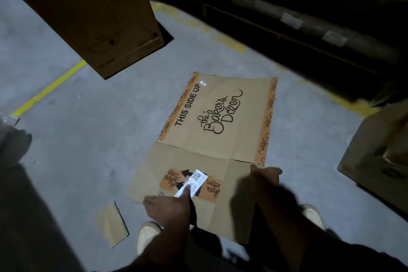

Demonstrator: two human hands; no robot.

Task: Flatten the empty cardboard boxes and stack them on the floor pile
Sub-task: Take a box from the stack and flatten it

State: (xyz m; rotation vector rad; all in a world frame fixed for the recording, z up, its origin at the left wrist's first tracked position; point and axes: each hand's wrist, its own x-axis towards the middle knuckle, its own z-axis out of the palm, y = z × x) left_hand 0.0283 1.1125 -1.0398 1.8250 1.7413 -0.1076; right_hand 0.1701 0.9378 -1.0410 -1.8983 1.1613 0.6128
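Observation:
A flattened brown cardboard box (218, 117) printed "the Baker's Dozen" and "THIS SIDE UP" lies spread over the grey floor in the middle of the head view. Its near flap carries orange tape and a white shipping label (191, 183). My left hand (167, 207) rests at the flap's near edge, fingers touching the label. My right hand (266, 178) presses on the flap's right part, fingers spread on the cardboard. Both forearms reach down from the bottom of the frame. Whether either hand actually pinches the cardboard is not visible.
A tall upright brown box (88, 13) looms at top left. Another box (375, 161) sits at the right edge. A small cardboard piece (114, 225) lies near my left shoe (146, 234). Yellow floor lines (50, 88) and dark shelving (309, 6) border the area.

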